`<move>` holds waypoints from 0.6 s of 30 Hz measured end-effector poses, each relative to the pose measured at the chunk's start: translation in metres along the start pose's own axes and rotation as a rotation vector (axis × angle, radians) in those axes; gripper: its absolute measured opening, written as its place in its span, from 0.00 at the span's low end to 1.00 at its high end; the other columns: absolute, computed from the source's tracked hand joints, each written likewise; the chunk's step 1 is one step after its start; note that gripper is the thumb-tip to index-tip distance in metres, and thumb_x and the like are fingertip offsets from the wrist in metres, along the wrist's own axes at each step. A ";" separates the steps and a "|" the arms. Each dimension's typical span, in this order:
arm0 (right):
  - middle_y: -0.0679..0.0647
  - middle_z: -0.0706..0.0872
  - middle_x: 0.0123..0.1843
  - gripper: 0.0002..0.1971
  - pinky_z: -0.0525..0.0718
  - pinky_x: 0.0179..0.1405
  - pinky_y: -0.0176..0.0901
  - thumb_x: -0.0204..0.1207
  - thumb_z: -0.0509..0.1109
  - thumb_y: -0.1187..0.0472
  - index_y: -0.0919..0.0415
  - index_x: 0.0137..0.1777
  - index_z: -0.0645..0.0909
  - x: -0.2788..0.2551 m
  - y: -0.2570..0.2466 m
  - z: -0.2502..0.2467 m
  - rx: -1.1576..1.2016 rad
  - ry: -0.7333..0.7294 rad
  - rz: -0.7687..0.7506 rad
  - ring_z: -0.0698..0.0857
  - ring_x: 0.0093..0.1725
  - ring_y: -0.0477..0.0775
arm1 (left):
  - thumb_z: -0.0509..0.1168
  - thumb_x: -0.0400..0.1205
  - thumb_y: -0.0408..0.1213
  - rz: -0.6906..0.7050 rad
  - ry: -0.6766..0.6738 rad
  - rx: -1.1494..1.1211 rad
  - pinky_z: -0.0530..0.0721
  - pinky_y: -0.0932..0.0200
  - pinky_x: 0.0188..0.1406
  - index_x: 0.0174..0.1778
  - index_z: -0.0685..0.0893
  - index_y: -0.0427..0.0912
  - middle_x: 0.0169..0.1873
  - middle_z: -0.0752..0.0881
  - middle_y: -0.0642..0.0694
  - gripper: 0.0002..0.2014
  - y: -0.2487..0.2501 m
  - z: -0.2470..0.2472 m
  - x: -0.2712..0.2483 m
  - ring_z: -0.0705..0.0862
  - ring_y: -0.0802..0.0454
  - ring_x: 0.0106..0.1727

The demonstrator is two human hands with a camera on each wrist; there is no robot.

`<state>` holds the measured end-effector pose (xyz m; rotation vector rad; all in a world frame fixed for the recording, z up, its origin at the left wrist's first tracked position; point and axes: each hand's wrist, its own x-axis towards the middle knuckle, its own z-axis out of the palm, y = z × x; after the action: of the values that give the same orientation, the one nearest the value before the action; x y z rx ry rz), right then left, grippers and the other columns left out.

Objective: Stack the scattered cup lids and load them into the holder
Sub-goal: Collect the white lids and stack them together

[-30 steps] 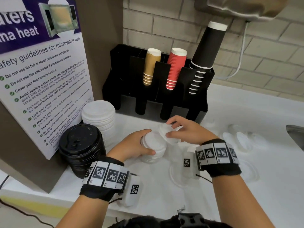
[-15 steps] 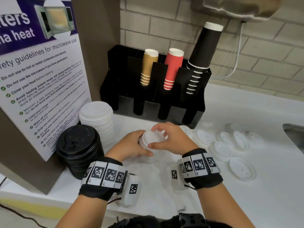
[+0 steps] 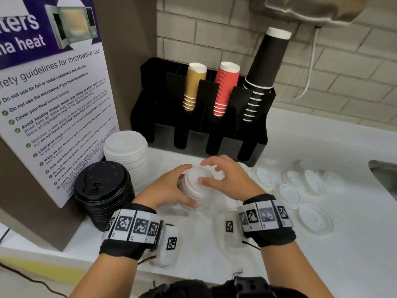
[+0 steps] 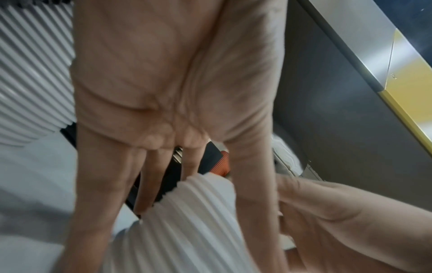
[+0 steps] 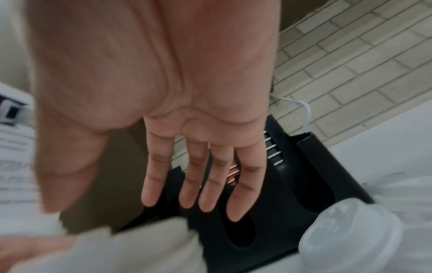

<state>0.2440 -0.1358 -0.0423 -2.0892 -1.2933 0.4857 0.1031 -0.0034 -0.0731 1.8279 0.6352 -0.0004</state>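
Observation:
My left hand grips a short stack of small white lids just above the white counter, in front of the black holder. Its fingers wrap the ribbed side of the stack. My right hand hovers over the stack's top with straight, spread fingers; its thumb touches the top lid. Several loose clear-white lids lie scattered on the counter to the right. The holder carries tan, red and black cup stacks.
A stack of black lids and a taller stack of larger white lids stand at the left by a poster board. A sink edge is at the far right. A brick wall rises behind the holder.
The right hand brought a lid over and set it on the stack held by the left hand. Its fingers have now loosened and spread above the top.

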 end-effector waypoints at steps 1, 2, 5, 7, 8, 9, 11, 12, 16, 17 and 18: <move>0.45 0.77 0.57 0.17 0.72 0.46 0.25 0.71 0.77 0.47 0.45 0.59 0.80 -0.003 0.004 -0.006 -0.009 0.012 0.029 0.78 0.55 0.45 | 0.85 0.62 0.31 -0.006 0.007 0.019 0.75 0.45 0.74 0.82 0.63 0.57 0.71 0.76 0.50 0.54 -0.001 -0.001 0.000 0.74 0.50 0.73; 0.45 0.77 0.55 0.16 0.74 0.45 0.26 0.71 0.76 0.46 0.45 0.56 0.80 -0.006 0.008 -0.013 -0.056 -0.005 0.063 0.79 0.53 0.46 | 0.85 0.62 0.33 -0.003 0.019 0.027 0.73 0.47 0.75 0.82 0.62 0.57 0.71 0.75 0.50 0.55 -0.001 -0.001 0.000 0.73 0.51 0.74; 0.44 0.77 0.51 0.22 0.76 0.45 0.36 0.65 0.80 0.42 0.46 0.55 0.78 -0.019 0.019 -0.024 -0.295 -0.233 0.264 0.79 0.51 0.47 | 0.84 0.65 0.35 0.024 0.040 0.017 0.76 0.56 0.65 0.81 0.64 0.55 0.70 0.75 0.53 0.51 0.001 0.002 0.001 0.73 0.53 0.72; 0.44 0.76 0.52 0.30 0.75 0.46 0.40 0.59 0.82 0.40 0.46 0.58 0.75 -0.028 0.023 -0.021 -0.382 -0.377 0.402 0.79 0.53 0.48 | 0.83 0.67 0.34 0.038 0.029 0.004 0.79 0.60 0.51 0.80 0.65 0.53 0.66 0.77 0.56 0.48 0.005 0.006 0.002 0.76 0.52 0.69; 0.44 0.76 0.53 0.33 0.75 0.47 0.42 0.58 0.83 0.41 0.47 0.60 0.74 -0.031 0.024 -0.018 -0.396 -0.414 0.436 0.79 0.54 0.49 | 0.82 0.67 0.34 0.047 0.025 0.002 0.78 0.62 0.47 0.80 0.66 0.53 0.63 0.78 0.58 0.46 0.006 0.008 0.002 0.77 0.52 0.68; 0.44 0.75 0.54 0.35 0.75 0.48 0.43 0.56 0.84 0.42 0.47 0.62 0.73 -0.033 0.024 -0.014 -0.405 -0.440 0.452 0.78 0.55 0.49 | 0.82 0.68 0.34 0.051 0.024 0.001 0.78 0.62 0.47 0.79 0.66 0.54 0.61 0.77 0.59 0.46 0.007 0.009 0.001 0.77 0.52 0.66; 0.46 0.74 0.55 0.37 0.77 0.48 0.45 0.56 0.85 0.46 0.47 0.63 0.71 -0.036 0.024 -0.008 -0.429 -0.477 0.461 0.78 0.55 0.51 | 0.81 0.69 0.34 0.051 0.029 0.005 0.78 0.59 0.51 0.80 0.65 0.56 0.62 0.76 0.57 0.46 0.008 0.011 0.001 0.77 0.51 0.65; 0.46 0.73 0.56 0.36 0.77 0.47 0.45 0.56 0.85 0.49 0.48 0.63 0.70 -0.038 0.024 -0.006 -0.439 -0.486 0.464 0.77 0.54 0.52 | 0.81 0.70 0.34 0.053 0.036 0.010 0.78 0.58 0.52 0.80 0.64 0.56 0.63 0.76 0.56 0.46 0.008 0.013 0.000 0.77 0.51 0.64; 0.48 0.72 0.57 0.34 0.73 0.39 0.41 0.59 0.83 0.54 0.48 0.63 0.70 -0.043 0.024 -0.002 -0.460 -0.482 0.441 0.76 0.52 0.52 | 0.79 0.71 0.33 0.069 0.049 0.006 0.79 0.57 0.53 0.78 0.66 0.57 0.62 0.76 0.57 0.42 0.007 0.016 -0.001 0.76 0.51 0.63; 0.48 0.72 0.58 0.33 0.72 0.37 0.40 0.60 0.82 0.55 0.48 0.63 0.70 -0.043 0.025 -0.002 -0.461 -0.475 0.429 0.76 0.52 0.52 | 0.79 0.71 0.33 0.073 0.051 0.001 0.79 0.57 0.52 0.76 0.66 0.58 0.60 0.77 0.58 0.41 0.006 0.017 -0.001 0.77 0.51 0.62; 0.48 0.72 0.58 0.32 0.72 0.37 0.39 0.61 0.81 0.54 0.48 0.63 0.70 -0.043 0.025 -0.003 -0.453 -0.463 0.422 0.76 0.52 0.52 | 0.79 0.71 0.33 0.075 0.052 -0.005 0.78 0.57 0.52 0.75 0.67 0.58 0.57 0.77 0.60 0.40 0.006 0.017 -0.001 0.77 0.52 0.61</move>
<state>0.2431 -0.1836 -0.0580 -2.7684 -1.2930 0.9807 0.1100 -0.0206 -0.0732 1.8510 0.6021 0.0996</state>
